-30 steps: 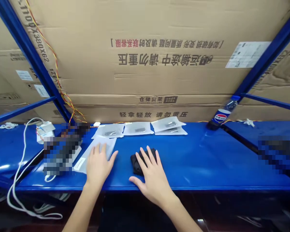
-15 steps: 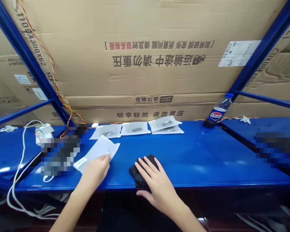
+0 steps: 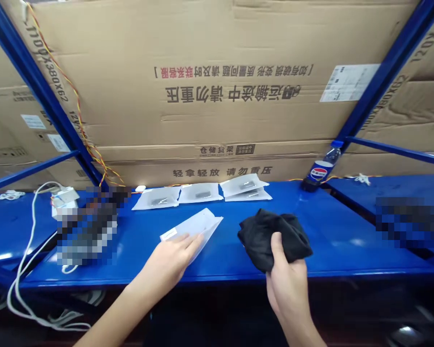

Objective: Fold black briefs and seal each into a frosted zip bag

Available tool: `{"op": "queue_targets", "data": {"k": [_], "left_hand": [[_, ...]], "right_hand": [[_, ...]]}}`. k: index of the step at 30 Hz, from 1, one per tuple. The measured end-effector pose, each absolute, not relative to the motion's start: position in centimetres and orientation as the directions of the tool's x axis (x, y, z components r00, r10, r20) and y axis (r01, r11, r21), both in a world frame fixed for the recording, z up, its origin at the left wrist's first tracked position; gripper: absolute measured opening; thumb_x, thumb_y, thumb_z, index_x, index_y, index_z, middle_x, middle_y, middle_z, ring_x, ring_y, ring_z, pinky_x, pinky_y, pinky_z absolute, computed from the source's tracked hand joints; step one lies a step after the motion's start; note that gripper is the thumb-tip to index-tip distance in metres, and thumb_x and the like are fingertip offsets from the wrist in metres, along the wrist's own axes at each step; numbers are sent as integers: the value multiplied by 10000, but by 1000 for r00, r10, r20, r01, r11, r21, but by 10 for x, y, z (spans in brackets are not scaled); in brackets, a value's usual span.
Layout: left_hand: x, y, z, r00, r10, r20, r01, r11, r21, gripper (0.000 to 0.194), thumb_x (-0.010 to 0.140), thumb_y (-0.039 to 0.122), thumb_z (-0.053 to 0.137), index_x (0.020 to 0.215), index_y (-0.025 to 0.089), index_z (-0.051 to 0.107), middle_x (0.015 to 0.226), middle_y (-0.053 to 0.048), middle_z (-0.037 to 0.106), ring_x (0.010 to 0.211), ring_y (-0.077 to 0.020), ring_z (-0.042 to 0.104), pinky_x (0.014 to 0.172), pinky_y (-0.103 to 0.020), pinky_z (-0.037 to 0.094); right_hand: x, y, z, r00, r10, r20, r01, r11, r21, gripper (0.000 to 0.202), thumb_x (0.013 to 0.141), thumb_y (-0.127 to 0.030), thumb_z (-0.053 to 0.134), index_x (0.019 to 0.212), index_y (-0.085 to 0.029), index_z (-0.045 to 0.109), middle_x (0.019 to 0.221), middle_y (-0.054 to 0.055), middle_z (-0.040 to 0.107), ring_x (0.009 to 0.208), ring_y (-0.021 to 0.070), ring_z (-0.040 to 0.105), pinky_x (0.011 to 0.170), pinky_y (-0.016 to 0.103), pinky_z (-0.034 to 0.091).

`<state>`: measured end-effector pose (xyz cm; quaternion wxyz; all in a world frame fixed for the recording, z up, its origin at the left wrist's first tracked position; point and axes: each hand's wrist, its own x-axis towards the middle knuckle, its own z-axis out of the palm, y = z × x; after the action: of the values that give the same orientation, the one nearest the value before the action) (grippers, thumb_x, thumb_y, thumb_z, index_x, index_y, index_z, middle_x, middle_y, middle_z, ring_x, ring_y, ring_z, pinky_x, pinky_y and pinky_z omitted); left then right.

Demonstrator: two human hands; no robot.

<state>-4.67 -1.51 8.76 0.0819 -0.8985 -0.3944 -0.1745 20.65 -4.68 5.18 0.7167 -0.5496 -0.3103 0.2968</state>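
Note:
Toward the front edge of the shelf, my left hand (image 3: 179,253) has its fingers closed on a frosted plastic bag (image 3: 206,222) with a small white label at its left corner. The hand covers the bag's near part, so its contents do not show. My right hand (image 3: 287,274) grips a crumpled black cloth (image 3: 267,236), thumb on top and the other fingers mostly hidden. The cloth is bunched up to the right of the bag, apart from it.
Several frosted bags with small dark items, such as this bag (image 3: 200,192), lie along the back of the blue shelf (image 3: 347,236). A cola bottle (image 3: 318,172) leans at the right post. White cables (image 3: 16,284) hang at left. Cardboard (image 3: 188,29) walls the back.
My left hand has moved right, bringing the frosted bag toward the middle. My right hand, earlier spread flat over the black cloth, now grasps it and has shifted it right.

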Motion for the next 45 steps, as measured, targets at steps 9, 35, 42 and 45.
{"op": "queue_targets", "data": {"k": [9, 35, 42, 45], "left_hand": [[-7, -17, 110, 727, 588, 354, 470, -803, 366, 695, 825, 194, 720, 1501, 277, 577, 1436, -90, 706, 1291, -288, 705, 1090, -391, 599], [-71, -10, 87, 172, 890, 423, 945, -270, 183, 722, 822, 152, 545, 1537, 251, 520, 1348, -81, 755, 1093, -315, 785, 886, -391, 648], [-77, -22, 90, 184, 812, 554, 948, -294, 117, 735, 812, 152, 533, 1538, 262, 527, 1452, -56, 696, 1239, -299, 721, 970, -385, 617], [-75, -18, 87, 266, 710, 652, 909, -411, 77, 655, 807, 118, 515, 1443, 237, 609, 1385, -67, 734, 1254, -292, 712, 1036, -409, 597]], "right_hand": [[197, -55, 41, -330, 335, 882, 336, 915, -222, 525, 1083, -129, 463, 1591, -257, 502, 1347, 90, 756, 1360, 276, 648, 1149, 530, 552], [102, 56, 73, -662, 583, 472, 648, 761, -31, 345, 1062, -121, 493, 1377, -94, 629, 1376, 134, 704, 1334, 242, 609, 1205, 346, 444], [72, 53, 65, -634, 678, 372, 723, 690, -25, 443, 1041, -86, 474, 1476, -119, 555, 1343, 177, 701, 1116, 279, 709, 877, 386, 632], [64, 50, 63, -564, 767, 307, 797, 603, -41, 316, 1055, -193, 578, 1362, -150, 638, 1248, 134, 720, 1083, 257, 713, 871, 388, 629]]}}
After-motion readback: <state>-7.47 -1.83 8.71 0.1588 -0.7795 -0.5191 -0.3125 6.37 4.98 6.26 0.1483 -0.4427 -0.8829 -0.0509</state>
